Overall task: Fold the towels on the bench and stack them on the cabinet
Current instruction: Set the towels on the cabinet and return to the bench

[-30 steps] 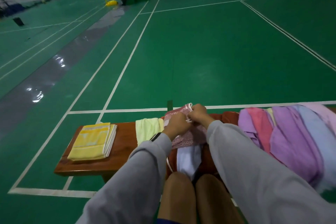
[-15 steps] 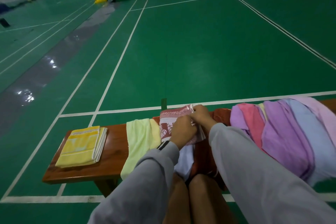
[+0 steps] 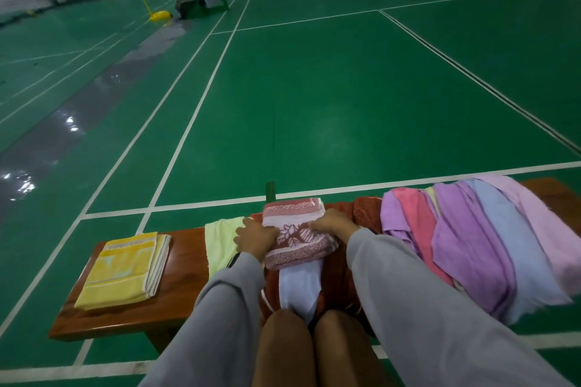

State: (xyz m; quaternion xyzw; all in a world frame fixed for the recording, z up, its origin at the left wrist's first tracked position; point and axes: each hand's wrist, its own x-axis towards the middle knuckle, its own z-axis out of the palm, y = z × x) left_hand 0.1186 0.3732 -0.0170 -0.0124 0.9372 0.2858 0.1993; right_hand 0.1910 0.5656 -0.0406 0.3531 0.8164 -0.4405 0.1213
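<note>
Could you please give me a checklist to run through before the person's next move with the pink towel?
1. Pink patterned towel folded into a compact rectangle: ok.
2. Left hand and right hand both resting on it: ok.
3. Its layers squared underneath: cannot tell.
4. Cabinet for stacking in sight: not ok, out of view.
5. Yellow towel folded flat on the bench: ok.
6. Towel pile on the right folded: not ok, loosely draped.
</note>
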